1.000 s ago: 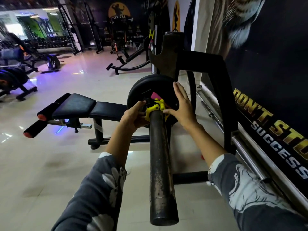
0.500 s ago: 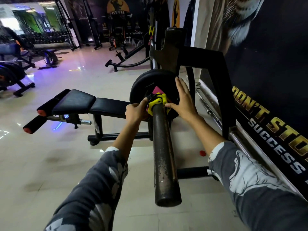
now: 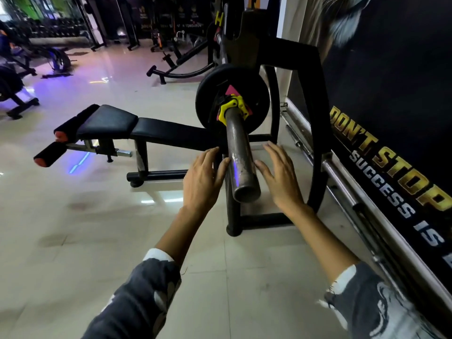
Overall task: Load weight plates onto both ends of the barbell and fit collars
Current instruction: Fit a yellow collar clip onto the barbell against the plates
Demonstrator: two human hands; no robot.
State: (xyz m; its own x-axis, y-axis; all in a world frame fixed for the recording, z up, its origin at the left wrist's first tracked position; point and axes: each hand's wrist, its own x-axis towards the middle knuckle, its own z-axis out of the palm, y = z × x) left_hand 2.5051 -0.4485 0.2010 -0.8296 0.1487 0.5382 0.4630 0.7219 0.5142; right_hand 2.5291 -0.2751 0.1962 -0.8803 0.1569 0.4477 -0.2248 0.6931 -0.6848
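Pulling away from the collar (image 3: 233, 109), both hands have come back along the bar (image 3: 241, 155) toward its free end. Half a second ago the left hand (image 3: 204, 178) was curled at the yellow collar and the right hand (image 3: 281, 178) lay flat against the plate (image 3: 259, 94). Now each is released, fingers straight and loosely spread, holding nothing, one on either side of the sleeve near its open tip. The thumbs lie just beside the steel; whether they brush it I cannot tell. The black plate sits far up the sleeve, near the rack (image 3: 315, 99). The collar hugs the bar right in front of it, against the plate's face, with a pink label showing behind. With both hands off, the collar holds its place alone, which suggests this end is loaded and locked. I judge this side done. The bar's other end is hidden behind the rack, so whether it carries a plate and collar cannot be said. The likely next call is a walk round the bench (image 3: 107, 123) to check or load that end, provided this clamp is truly snapped tight.
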